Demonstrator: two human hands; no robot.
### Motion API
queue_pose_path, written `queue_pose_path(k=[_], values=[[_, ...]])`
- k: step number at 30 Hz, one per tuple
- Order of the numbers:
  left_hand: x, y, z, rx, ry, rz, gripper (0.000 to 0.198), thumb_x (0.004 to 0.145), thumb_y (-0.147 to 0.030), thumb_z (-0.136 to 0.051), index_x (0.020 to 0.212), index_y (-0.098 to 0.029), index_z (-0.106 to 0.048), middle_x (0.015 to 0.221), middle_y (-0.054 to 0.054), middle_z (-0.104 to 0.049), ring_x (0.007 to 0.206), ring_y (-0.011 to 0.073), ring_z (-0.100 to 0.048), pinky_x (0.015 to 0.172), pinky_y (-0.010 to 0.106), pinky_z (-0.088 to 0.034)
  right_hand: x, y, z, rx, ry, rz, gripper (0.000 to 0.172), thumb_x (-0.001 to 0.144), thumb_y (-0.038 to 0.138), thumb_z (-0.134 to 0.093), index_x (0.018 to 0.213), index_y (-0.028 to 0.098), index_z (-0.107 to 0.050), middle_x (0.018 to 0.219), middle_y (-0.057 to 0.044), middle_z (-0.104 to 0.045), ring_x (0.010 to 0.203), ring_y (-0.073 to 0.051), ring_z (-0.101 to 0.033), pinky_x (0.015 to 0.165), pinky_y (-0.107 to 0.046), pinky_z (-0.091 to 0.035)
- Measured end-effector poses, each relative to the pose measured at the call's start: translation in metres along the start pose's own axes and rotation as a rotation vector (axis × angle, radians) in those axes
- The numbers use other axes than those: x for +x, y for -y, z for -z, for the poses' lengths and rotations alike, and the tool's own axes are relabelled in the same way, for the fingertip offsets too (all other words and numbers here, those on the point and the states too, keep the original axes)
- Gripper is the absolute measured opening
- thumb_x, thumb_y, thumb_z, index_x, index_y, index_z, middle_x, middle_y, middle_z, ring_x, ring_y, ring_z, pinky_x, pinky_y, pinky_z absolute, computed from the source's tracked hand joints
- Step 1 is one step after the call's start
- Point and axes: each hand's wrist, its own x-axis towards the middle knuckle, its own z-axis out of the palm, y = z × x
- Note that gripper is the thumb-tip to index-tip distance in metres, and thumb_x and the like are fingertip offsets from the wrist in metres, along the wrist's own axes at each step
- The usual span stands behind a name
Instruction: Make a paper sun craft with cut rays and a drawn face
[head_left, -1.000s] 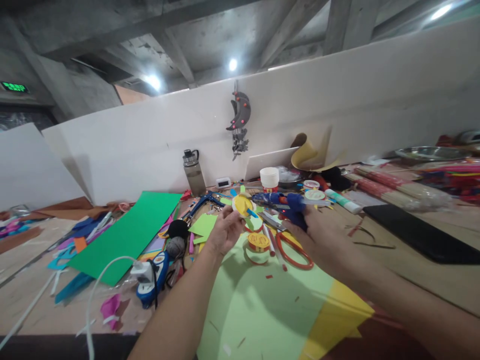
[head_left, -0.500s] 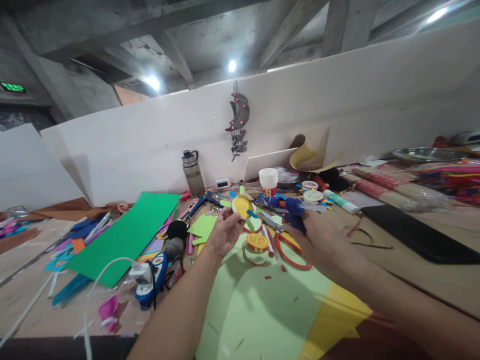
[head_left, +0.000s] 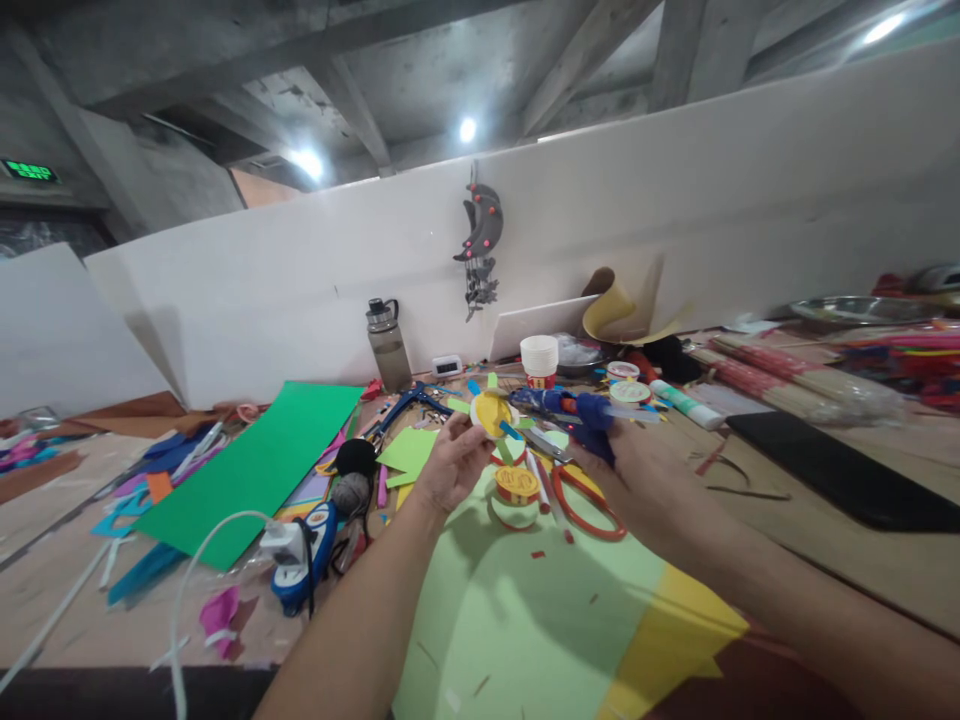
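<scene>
Between the fingers of my left hand is a round yellow disc with blue and green strips sticking out around its edge. My right hand grips a blue glue gun, whose nozzle points left at the disc, close to its right side. A clear glue stick juts out of the gun's back. Below the disc, a round yellow-topped piece rests on light green paper. Scissors with orange-red handles lie beside it, partly under the gun.
A bottle and stacked paper cups stand at the back. Green card, a power strip and yarn balls lie left. On the right are a black slab, a glue tube and a metal tray.
The disc has shifted and tilted slightly in my left hand. The whole view has moved a little; both hands keep their holds.
</scene>
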Motion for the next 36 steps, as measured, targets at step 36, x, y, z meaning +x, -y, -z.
queue_pose_path(k=[36], values=[[-0.003,0.001,-0.001,0.083,0.033,0.007,0.024,0.062,-0.018,-0.079,0.074,-0.015,-0.058,0.078,0.002,-0.065,0.078,0.0139,-0.063,0.080,0.029,-0.047,0.000,0.009,0.008,0.009,-0.006,-0.023,0.031,0.091,0.039,-0.039,0.089,0.017,-0.061,0.074,-0.010,-0.067,0.069,-0.023,-0.062,0.060,-0.030,-0.041]])
